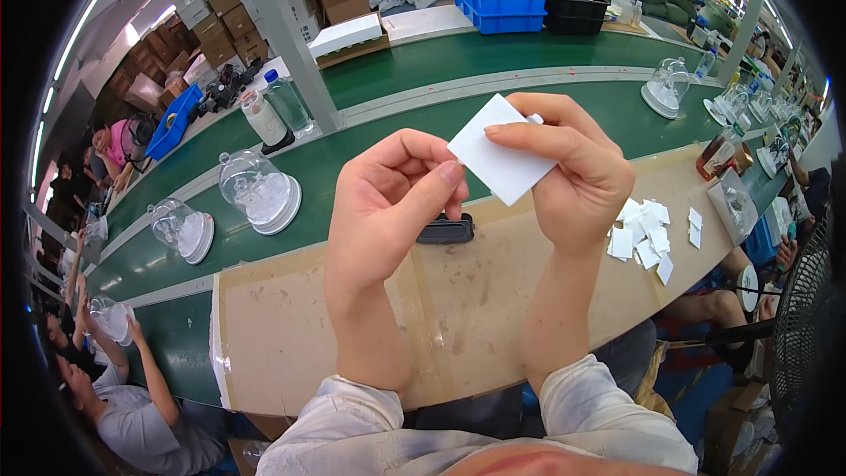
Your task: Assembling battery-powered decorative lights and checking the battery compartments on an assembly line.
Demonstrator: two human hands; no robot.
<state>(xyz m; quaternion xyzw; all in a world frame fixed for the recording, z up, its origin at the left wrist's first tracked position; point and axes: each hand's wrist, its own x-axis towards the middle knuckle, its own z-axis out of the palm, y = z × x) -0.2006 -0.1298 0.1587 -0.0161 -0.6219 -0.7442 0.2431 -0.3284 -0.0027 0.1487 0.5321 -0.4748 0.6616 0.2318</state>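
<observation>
Both of my hands are raised above a tan work mat. My right hand holds a small white square card between thumb and fingers. My left hand pinches the card's lower left corner with thumb and forefinger. Under my hands a small black rectangular part lies on the mat's far edge. A loose pile of similar white cards lies on the mat to the right of my right wrist.
A green conveyor belt runs beyond the mat, carrying clear domes on white bases. Water bottles, a blue crate and cardboard boxes stand behind. Other workers sit at the left and right; a fan stands at the right.
</observation>
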